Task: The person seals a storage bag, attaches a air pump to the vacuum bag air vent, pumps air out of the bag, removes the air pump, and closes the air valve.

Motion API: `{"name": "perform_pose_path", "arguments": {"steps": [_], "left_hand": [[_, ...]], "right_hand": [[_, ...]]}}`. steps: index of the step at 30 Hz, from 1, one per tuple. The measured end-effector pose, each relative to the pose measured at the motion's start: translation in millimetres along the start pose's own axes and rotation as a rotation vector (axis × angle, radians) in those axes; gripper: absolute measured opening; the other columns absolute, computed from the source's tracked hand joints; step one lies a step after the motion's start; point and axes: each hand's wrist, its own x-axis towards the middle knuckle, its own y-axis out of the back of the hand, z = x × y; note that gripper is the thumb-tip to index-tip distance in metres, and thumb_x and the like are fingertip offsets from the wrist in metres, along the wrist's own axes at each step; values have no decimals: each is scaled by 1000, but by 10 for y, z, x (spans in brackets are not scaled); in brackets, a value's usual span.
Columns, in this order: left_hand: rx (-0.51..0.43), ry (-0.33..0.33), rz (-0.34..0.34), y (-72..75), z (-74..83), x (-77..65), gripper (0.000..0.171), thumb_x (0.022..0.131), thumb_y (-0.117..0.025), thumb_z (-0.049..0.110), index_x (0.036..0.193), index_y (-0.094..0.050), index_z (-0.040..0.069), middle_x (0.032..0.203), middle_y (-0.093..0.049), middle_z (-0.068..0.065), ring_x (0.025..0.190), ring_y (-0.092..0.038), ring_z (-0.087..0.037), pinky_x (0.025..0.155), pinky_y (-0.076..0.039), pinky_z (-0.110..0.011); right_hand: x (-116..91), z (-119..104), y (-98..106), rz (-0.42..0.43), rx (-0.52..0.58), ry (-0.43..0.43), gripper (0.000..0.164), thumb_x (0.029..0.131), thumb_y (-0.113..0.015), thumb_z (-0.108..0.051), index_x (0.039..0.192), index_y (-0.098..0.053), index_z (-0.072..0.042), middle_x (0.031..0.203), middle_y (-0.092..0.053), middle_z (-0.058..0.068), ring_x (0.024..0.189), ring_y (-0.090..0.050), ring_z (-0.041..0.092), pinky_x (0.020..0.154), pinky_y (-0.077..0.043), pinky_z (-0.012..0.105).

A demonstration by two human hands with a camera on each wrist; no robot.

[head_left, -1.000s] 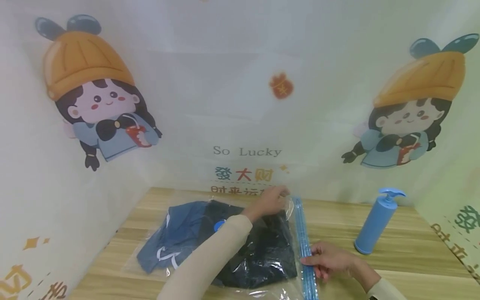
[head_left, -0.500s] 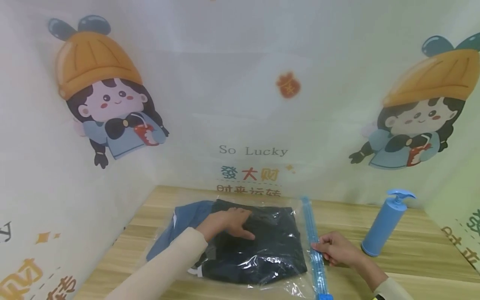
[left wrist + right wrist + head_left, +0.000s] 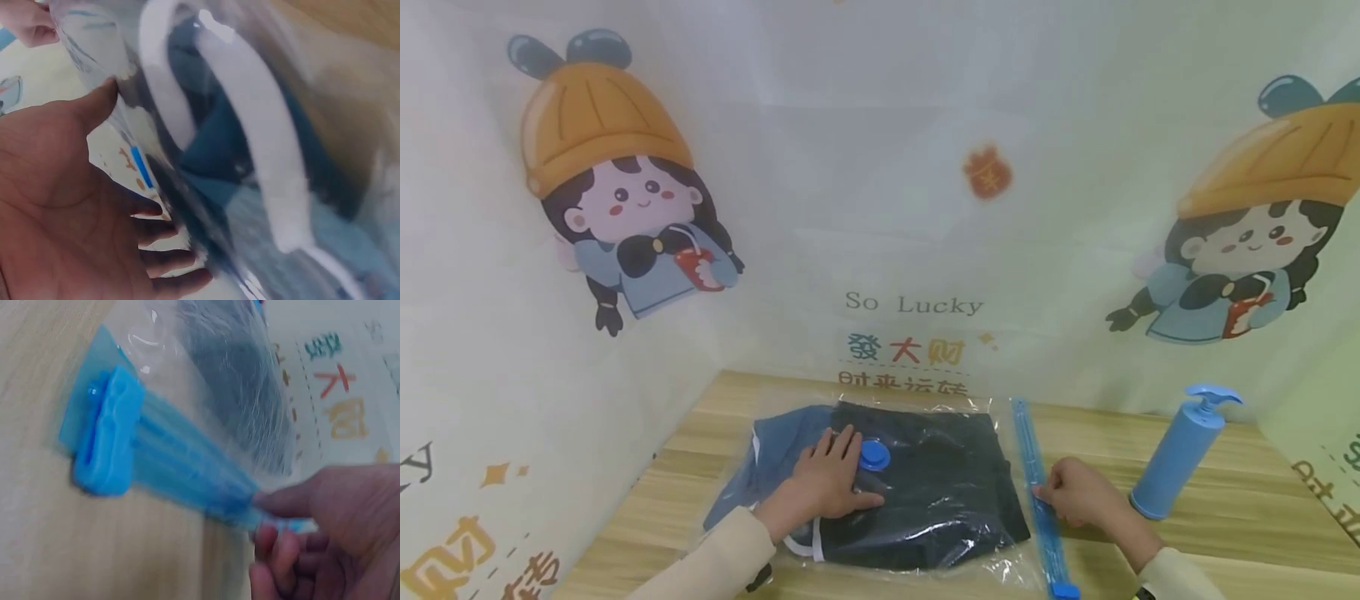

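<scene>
A clear plastic vacuum storage bag (image 3: 1009, 570) lies on the table with dark clothing (image 3: 940, 492) and blue clothing with white trim (image 3: 737, 475) inside. My left hand (image 3: 827, 483) rests on the bag with its fingers spread, just left of the round blue valve (image 3: 874, 455). In the left wrist view its palm (image 3: 69, 194) shows, fingers fairly straight. On the right, my right hand (image 3: 1078, 492) pinches the bag's blue zip strip (image 3: 1028, 446) between thumb and fingers. A blue zip slider (image 3: 109, 434) sits at the strip's near end.
A blue hand pump (image 3: 1180, 458) with a T-shaped handle stands behind and right of my right hand. The wood-grain table (image 3: 1112, 433) meets a printed cloth backdrop (image 3: 820, 208) at the back and sides.
My left hand has come from the bag's far right corner back left across the clothing, beside the valve. My right hand keeps its pinch on the zip strip. The slider has come into view.
</scene>
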Motion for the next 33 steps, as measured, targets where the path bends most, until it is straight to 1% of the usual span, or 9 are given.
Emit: {"name": "perform_pose_path", "arguments": {"steps": [3, 5, 12, 14, 18, 23, 28, 30, 33], "left_hand": [[-9, 22, 2, -27, -35, -12, 100, 89, -63, 69, 157, -34, 1, 164, -22, -19, 149, -15, -46, 114, -21, -65], [-2, 18, -8, -62, -45, -15, 99, 90, -60, 71, 157, -34, 2, 165, -19, -20, 149, -12, -47, 113, -18, -67], [36, 26, -36, -153, 5, 9, 97, 94, -51, 72, 160, -28, 4, 166, -13, -20, 149, -5, -48, 114, -13, -69], [42, 29, -50, -146, 26, 12, 97, 94, -51, 71, 160, -27, 4, 166, -12, -20, 149, -4, -48, 114, -12, -68], [51, 25, -43, -150, 62, 17, 96, 95, -53, 69, 159, -27, 2, 166, -13, -21, 149, -6, -49, 114, -13, -68], [74, 2, -19, -178, 128, 16, 96, 95, -52, 69, 158, -30, 1, 165, -16, -23, 147, -10, -52, 112, -17, -71], [94, -17, -4, -203, 214, 16, 97, 94, -52, 71, 157, -32, 0, 164, -19, -23, 147, -13, -52, 111, -19, -71], [95, -17, 5, -190, 234, 8, 97, 93, -53, 71, 156, -34, 0, 164, -21, -22, 147, -15, -51, 111, -21, -70], [85, -25, 3, -157, 216, 6, 96, 93, -55, 71, 156, -36, 1, 164, -23, -21, 146, -18, -51, 111, -23, -69]], "right_hand": [[8, -193, 4, 70, -225, 11, 31, 91, -75, -11, 74, -50, -8, 60, -47, -1, 52, -41, 13, 49, -36, 31], [34, -317, -17, 88, -285, 39, 25, 89, -76, -9, 84, -52, -6, 68, -50, 2, 58, -46, 16, 53, -42, 35], [219, -659, -281, 35, -210, 245, 20, 85, -71, 4, 87, -55, -7, 73, -52, -1, 64, -49, 16, 57, -46, 36], [275, -763, -359, 27, -220, 309, 19, 84, -72, 3, 87, -56, -7, 73, -51, -2, 65, -49, 16, 58, -46, 38], [406, -964, -521, 8, -245, 373, 18, 85, -74, -4, 87, -56, -8, 73, -50, -2, 66, -50, 17, 58, -46, 41], [582, -1179, -699, -37, -265, 360, 21, 86, -77, -11, 96, -59, -4, 78, -56, 1, 71, -55, 21, 66, -50, 45], [715, -1312, -882, -72, -308, 342, 37, 89, -78, -19, 114, -60, 1, 94, -65, 10, 89, -64, 29, 81, -55, 48], [748, -1336, -950, -53, -325, 340, 37, 91, -77, -22, 114, -60, 1, 95, -65, 11, 91, -65, 29, 82, -55, 48], [791, -1360, -1022, 0, -340, 316, 35, 92, -76, -27, 109, -59, -1, 88, -62, 9, 84, -64, 29, 74, -55, 47]]}}
